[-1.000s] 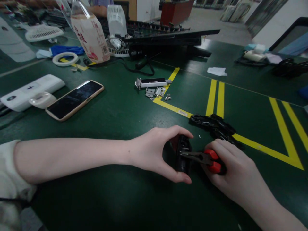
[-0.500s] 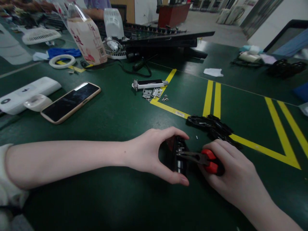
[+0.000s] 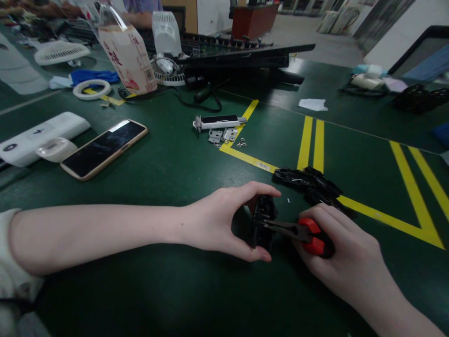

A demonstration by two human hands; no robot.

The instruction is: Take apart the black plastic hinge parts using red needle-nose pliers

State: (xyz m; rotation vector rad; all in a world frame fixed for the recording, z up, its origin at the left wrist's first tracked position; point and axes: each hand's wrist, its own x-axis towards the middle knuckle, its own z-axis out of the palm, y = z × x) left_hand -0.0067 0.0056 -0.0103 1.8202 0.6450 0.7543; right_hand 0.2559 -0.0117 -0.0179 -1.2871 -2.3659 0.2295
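Note:
My left hand (image 3: 224, 220) curls round a small black plastic part (image 3: 261, 224) on the green table, thumb and fingers pinching it from both sides. My right hand (image 3: 345, 262) is closed on red-handled pliers (image 3: 308, 235), whose dark jaws reach left into the black part. A loose pile of black plastic parts (image 3: 308, 182) lies just beyond my hands on the yellow floor-tape line.
A phone (image 3: 103, 147) and a white device (image 3: 38, 138) lie at left. Small metal brackets, washers and a silver bar (image 3: 219, 122) sit mid-table. A tape roll (image 3: 91, 89), a carton (image 3: 128, 54), black trays (image 3: 245, 54) and another person's arm are at the back.
The black part has tilted slightly in my left hand and the pliers have shifted a little to the right; both hands stay in place.

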